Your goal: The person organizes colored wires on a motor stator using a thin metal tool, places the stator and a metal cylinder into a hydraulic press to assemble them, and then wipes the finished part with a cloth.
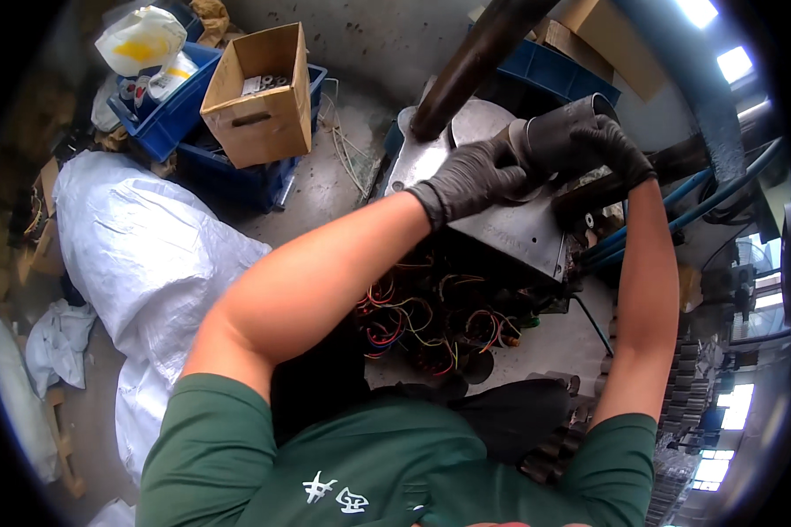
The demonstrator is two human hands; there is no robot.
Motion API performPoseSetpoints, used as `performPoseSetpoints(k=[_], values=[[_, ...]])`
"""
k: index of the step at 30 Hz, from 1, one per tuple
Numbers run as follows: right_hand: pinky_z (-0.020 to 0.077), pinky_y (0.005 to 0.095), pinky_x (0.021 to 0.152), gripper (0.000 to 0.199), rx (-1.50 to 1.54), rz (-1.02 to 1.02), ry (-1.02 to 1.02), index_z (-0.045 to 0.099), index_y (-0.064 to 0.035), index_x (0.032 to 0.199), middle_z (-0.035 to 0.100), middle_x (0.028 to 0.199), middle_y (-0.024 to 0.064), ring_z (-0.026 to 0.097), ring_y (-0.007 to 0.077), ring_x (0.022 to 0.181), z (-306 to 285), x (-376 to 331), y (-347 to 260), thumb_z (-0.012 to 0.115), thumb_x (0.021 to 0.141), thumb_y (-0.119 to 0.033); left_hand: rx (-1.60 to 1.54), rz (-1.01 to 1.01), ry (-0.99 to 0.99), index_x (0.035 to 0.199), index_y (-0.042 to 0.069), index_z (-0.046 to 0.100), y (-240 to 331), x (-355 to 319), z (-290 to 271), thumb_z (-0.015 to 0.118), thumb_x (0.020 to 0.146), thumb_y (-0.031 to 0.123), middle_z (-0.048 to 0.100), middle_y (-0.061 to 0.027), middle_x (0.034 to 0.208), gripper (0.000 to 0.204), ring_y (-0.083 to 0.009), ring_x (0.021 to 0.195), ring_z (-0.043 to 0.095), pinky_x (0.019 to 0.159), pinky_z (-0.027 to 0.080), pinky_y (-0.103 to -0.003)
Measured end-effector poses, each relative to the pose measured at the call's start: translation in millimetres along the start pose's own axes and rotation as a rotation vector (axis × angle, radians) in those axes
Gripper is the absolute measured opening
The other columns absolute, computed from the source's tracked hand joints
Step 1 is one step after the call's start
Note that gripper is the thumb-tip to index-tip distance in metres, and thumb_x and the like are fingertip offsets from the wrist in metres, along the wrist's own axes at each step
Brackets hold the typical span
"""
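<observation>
Head view, looking down over a green shirt [387,474] and two bare forearms. Both hands wear dark gloves and meet on a dark cylindrical part [558,132] lying on its side atop a grey metal machine plate [510,224], right of centre in the upper half. The left hand [470,180] presses against the near end of the cylinder, fingers curled around its rim. The right hand [611,145] lies over the top of the cylinder, fingers wrapped down its side in a closed grasp. A thick dark bar [475,61] rises obliquely just behind the plate. Below the plate hangs a tangle of coloured wires [431,321]. To the left lie a white sack [141,255], a cardboard box [259,92] resting in blue crates [237,171], and blue hoses [703,198] at right.
</observation>
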State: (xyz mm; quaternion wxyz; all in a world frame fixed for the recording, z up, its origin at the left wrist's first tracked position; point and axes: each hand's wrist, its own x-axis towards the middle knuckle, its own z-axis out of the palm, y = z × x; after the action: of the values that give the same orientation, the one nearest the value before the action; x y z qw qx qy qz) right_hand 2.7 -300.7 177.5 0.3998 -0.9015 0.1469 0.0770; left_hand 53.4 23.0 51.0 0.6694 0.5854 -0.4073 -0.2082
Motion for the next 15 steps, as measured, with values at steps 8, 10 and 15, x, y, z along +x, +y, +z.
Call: performPoseSetpoints(k=[8, 10, 15], values=[[0.0581, 0.0350, 0.094, 0.045, -0.158, -0.018, -0.020, 0.067, -0.0046, 0.118, 0.072, 0.114, 0.0078, 0.068, 0.0189, 0.105, -12.2, 28.2, -7.9, 0.081, 0.089, -0.037, 0.243, -0.147, 0.095, 0.112, 0.003, 0.069, -15.5, -25.3, -78.6, 0.072, 0.097, 0.029, 0.067, -0.0042, 0.092, 0.030, -0.0136, 0.089, 0.065, 0.085, 0.056, -0.031], [0.0536, 0.0453, 0.105, 0.043, -0.155, 0.026, -0.141, 0.063, -0.0086, 0.124, 0.066, 0.127, 0.0083, 0.062, 0.0231, 0.119, -17.3, 37.1, -17.5, 0.076, 0.092, -0.035, 0.199, -0.223, 0.083, 0.114, 0.003, 0.068, -13.9, -29.7, -96.0, 0.071, 0.098, 0.029, 0.068, -0.0034, 0.094, 0.031, -0.0138, 0.091, 0.066, 0.084, 0.056, -0.031], [0.0539, 0.0381, 0.101, 0.052, -0.845, -0.417, 0.285, 0.058, -0.0223, 0.140, 0.063, 0.131, 0.0075, 0.065, 0.0249, 0.116, -39.9, 34.7, 34.0, 0.067, 0.092, -0.007, 0.280, -0.085, 0.104, 0.118, 0.007, 0.073, -23.3, -43.3, -116.1, 0.069, 0.093, 0.046, 0.074, -0.0109, 0.098, 0.047, -0.0210, 0.095, 0.070, 0.090, 0.054, -0.035]])
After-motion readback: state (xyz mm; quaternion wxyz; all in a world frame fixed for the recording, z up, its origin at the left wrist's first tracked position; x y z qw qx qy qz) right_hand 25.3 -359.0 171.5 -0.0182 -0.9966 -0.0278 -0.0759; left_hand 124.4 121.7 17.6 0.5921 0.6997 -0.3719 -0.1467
